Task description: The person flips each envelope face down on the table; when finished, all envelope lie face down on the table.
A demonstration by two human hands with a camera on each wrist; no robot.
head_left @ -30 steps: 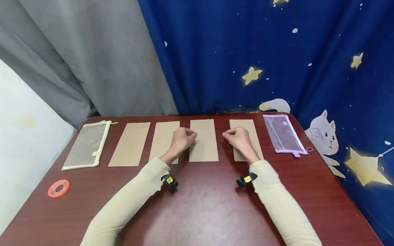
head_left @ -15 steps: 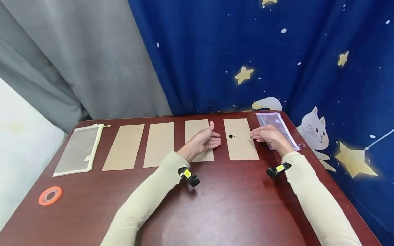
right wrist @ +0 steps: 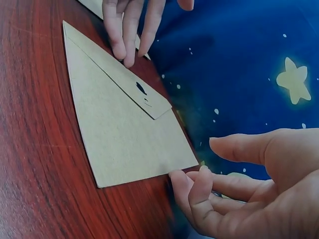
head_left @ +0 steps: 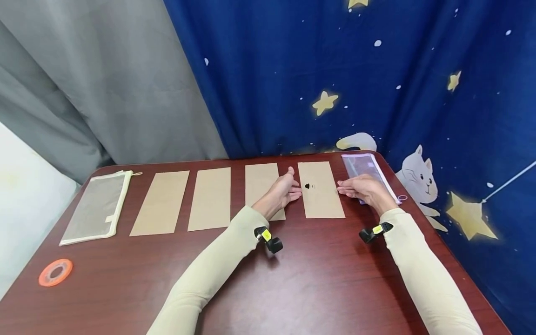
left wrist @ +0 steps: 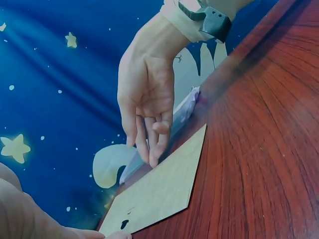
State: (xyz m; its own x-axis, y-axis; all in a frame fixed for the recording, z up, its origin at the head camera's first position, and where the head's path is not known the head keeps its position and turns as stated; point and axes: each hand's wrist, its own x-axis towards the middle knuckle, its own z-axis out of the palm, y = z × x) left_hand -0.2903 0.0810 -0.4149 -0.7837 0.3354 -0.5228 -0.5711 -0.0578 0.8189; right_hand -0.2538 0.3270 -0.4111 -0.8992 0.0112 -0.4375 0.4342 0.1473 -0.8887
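Note:
A flat tan paper envelope (head_left: 324, 200) with a small black hat-shaped print lies between both hands. Its flap line shows in the right wrist view, where the envelope (right wrist: 119, 144) faces me. My left hand (head_left: 279, 191) lies along its left edge, fingers straight and thumb raised, holding nothing. At the opposite edge, my right hand (head_left: 365, 190) has its fingertips at or very near the paper, thumb apart; whether they touch I cannot tell. Another tan envelope (head_left: 258, 179) is partly hidden under the left hand and wrist.
Two more tan envelopes, one (head_left: 211, 197) nearer and one (head_left: 162, 202) farther left, continue the row. A cream-edged mesh pouch (head_left: 94, 207) and an orange ring-shaped roll (head_left: 56, 272) lie at left. A purple-edged pouch (head_left: 360, 163) lies partly behind the right hand. Curtains hang behind the table's back edge.
Both hands have moved right to flank the rightmost envelope, and their bunched fingers have straightened. The black print, covered by the right hand earlier, now shows. The head view has turned slightly right.

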